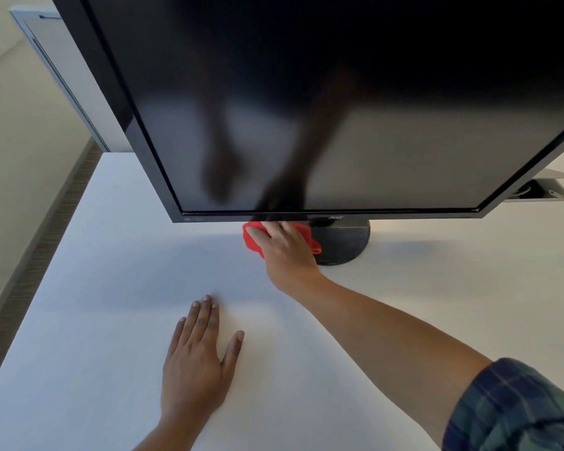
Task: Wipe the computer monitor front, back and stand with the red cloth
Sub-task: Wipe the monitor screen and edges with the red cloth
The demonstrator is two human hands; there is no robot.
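The cloth (251,239), just below the middle of the frame, is bright red. The monitor (323,102) across the top is glossy black; its round stand (345,245) is black with fine ridged lines. My bench (118,304) is plain white. My sleeve (518,411), lower right, is dark blue-and-green plaid. At the left edge the floor (43,242) is streaked brown.

Cloth (251,239) beneath monitor (339,109) — beside stand (344,244); stand on table (111,288).

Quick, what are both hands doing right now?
Left hand: open, flat on the white desk, holding nothing.
Right hand: holds the red cloth at the stand; its fingertips are hidden under the monitor.
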